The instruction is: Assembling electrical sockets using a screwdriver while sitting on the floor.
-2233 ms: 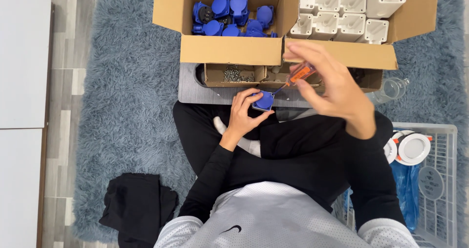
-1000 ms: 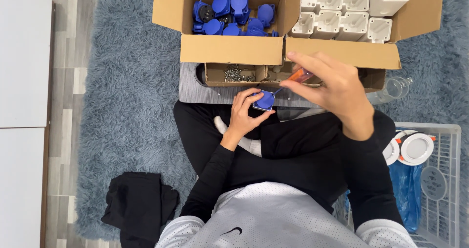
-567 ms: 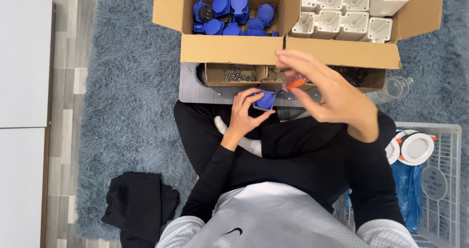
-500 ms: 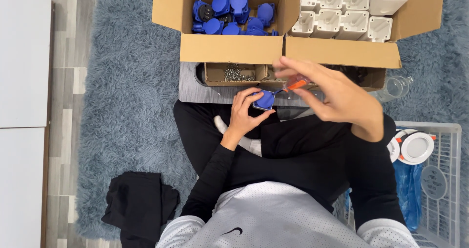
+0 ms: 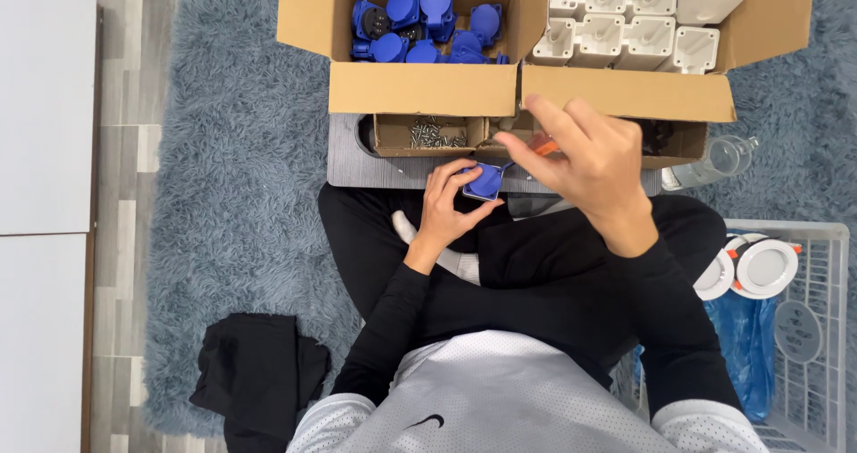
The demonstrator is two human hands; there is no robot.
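I am looking down at crossed legs in black trousers (image 5: 553, 265) nearest to me, on the shaggy blue-grey rug (image 5: 241, 194). Just beyond the knees, my left hand (image 5: 446, 207) is closing its fingers around a small blue socket part (image 5: 486, 182), pinning it at the near edge of the grey board (image 5: 357, 163). My right hand (image 5: 585, 163) is hovering just right of it, pinching an orange-handled screwdriver (image 5: 543, 148); the tool's long axis is slanting down and left, its tip toward the blue part. Farther off, a small cardboard tray of screws (image 5: 430, 135) is sitting, then the open box of blue sockets (image 5: 420, 87) and the box of white housings (image 5: 625, 96).
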